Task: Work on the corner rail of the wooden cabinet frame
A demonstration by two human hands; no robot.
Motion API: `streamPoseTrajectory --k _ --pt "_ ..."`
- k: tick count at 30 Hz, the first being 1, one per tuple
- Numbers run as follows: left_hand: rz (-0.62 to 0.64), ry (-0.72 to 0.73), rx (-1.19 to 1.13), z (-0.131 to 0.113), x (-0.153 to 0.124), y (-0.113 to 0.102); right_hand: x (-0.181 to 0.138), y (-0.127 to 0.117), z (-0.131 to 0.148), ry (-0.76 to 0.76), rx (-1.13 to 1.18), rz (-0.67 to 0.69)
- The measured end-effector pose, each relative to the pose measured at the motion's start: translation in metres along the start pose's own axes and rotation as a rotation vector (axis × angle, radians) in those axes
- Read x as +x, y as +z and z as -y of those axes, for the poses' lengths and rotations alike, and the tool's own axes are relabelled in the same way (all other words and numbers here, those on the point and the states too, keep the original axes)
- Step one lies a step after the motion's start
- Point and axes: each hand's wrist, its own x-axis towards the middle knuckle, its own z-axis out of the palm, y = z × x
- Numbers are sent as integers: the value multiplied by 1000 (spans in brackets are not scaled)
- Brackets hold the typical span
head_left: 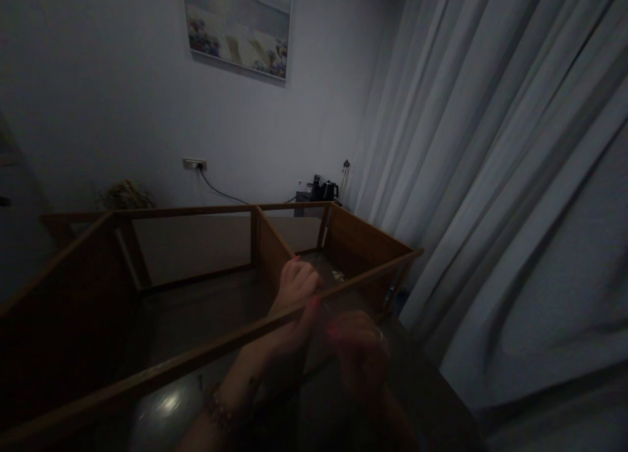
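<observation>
A brown wooden furniture frame (pixel 191 211) with an upright divider panel (pixel 273 243) stands in front of me. My left hand (pixel 298 283) reaches through below the front rail (pixel 196 355). Its fingers curl around the near end of the divider, close to where this meets the rail, and the thumb lies by the rail. Just right of it, under the rail, is my right hand (pixel 362 350), blurred by motion. Its fingers are bent together as in a pinch; whatever may be between them cannot be made out. A beaded bracelet (pixel 216 406) circles my left wrist.
Small pale pieces (pixel 338 276) lie inside the right bay. Behind the frame, a black kettle (pixel 330 190) stands on a dark surface, and a cable runs to a wall socket (pixel 195 164). Long curtains (pixel 471 144) hang close on the right. A picture (pixel 240 30) hangs above.
</observation>
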Motion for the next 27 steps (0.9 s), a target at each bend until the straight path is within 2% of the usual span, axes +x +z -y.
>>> streamPoseTrajectory --k 4,10,16,21,27 --pt "-18 9 2 0 0 0 0 0 0 31 3 20" --pt "1 -3 -15 -1 1 -1 3 -1 0 -4 -75 38" --pt "12 -20 -21 -2 1 -1 2 -1 4 73 -7 84" --pt "12 -10 7 -2 1 -1 0 0 5 122 20 68" --pt "-25 21 -1 0 0 1 4 0 8 -10 -112 120"
